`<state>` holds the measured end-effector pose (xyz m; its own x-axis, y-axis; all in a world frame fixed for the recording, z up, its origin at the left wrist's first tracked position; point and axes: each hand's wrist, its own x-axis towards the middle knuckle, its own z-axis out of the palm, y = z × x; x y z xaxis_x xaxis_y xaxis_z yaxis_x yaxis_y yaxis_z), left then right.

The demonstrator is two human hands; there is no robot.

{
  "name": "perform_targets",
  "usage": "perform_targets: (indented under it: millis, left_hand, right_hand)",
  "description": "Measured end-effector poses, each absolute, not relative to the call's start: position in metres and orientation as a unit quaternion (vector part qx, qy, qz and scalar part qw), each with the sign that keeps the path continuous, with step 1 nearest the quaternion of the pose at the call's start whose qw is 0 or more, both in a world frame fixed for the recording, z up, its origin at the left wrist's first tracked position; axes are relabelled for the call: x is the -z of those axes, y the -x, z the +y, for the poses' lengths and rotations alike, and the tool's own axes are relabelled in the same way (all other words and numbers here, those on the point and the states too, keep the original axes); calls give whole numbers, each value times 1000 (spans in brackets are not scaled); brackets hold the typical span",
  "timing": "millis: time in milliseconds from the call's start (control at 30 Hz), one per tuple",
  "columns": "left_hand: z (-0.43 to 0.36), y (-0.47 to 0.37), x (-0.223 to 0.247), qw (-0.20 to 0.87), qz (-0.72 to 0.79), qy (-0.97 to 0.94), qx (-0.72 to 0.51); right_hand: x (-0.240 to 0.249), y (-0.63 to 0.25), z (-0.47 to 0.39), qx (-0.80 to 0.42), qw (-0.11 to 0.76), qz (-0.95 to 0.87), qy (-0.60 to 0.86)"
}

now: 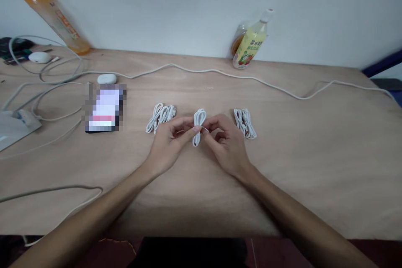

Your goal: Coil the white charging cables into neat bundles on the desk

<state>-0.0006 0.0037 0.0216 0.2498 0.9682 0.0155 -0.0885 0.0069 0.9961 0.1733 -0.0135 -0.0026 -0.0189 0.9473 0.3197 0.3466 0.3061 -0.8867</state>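
A coiled white cable bundle [200,116] stands upright between my hands above the table. My left hand [171,142] pinches it at its middle, thumb in front. Close on its other side, my right hand [224,142] has its thumb and forefinger closed on the thin end of a white tie [205,129] that sticks out from the bundle. Several coiled white cables [161,115] lie on the table just beyond my left hand. More coiled white cables [245,123] lie to the right, behind my right hand.
On the wooden table [314,155], a phone [105,109] and a white earbud case [106,78] lie left. A long white cable [220,72] crosses the back. Two bottles, orange [53,16] and yellow [251,44], stand by the wall. A power strip [19,125] is far left.
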Motion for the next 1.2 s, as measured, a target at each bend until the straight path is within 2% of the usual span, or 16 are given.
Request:
perform_targets:
  millis: [333,1033,1200]
  left_hand:
    - [4,3,-21,616,415,-509,-435]
    - [2,4,-20,590,433,-529,-430]
    - [3,1,-20,612,408,-512,-445]
  right_hand:
    - [3,-172,-13,-309,504,-633,500]
    - [5,-173,-15,-321,529,-609,495]
    - [8,-171,-15,-303,541,-609,496]
